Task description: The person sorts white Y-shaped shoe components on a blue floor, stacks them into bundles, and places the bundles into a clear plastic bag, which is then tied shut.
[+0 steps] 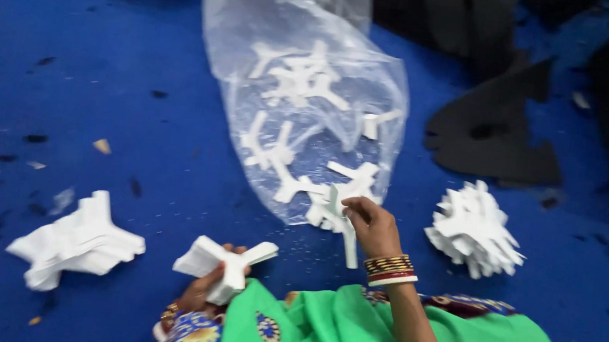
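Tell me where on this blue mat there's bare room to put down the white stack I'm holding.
Bare blue mat lies between the left pile of white cutouts and the clear plastic bag, with only small scraps. A narrower strip lies between the bag and the right pile. It is crowded at the bag's mouth, where the right hand holds a cutout, and by the black pieces.
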